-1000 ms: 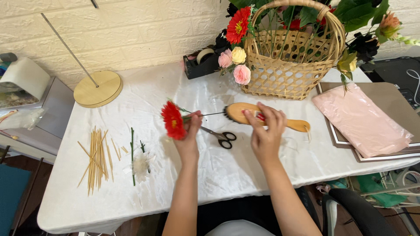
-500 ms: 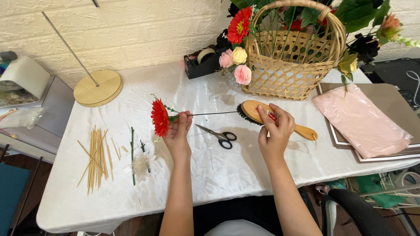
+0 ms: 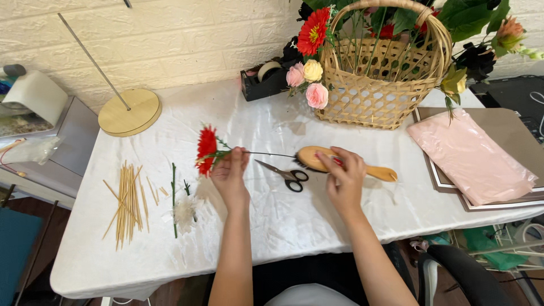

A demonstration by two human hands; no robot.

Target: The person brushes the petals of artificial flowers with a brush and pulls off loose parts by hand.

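My left hand [image 3: 229, 173] pinches a red artificial flower [image 3: 206, 148] just behind its head, above the white-covered table [image 3: 283, 226]. The flower's thin dark wire stem runs level to the right, towards my right hand [image 3: 345, 178]. That hand's fingers are closed at the stem's far end, right over a wooden hairbrush [image 3: 379, 171] lying on the table. Black-handled scissors [image 3: 286, 175] lie between my two hands.
A wicker basket [image 3: 379, 96] of flowers stands at the back right, with a dark box [image 3: 263, 82] holding tape beside it. A round wooden stand [image 3: 129, 111] with a rod, wooden sticks [image 3: 127, 201], a green stem [image 3: 173, 198] and a white flower [image 3: 184, 209] are on the left. A pink bag [image 3: 470, 156] lies right.
My left hand has carried the red flower to the left, away from my right hand. The wire stem now stretches out level between them. My right hand stayed over the brush.
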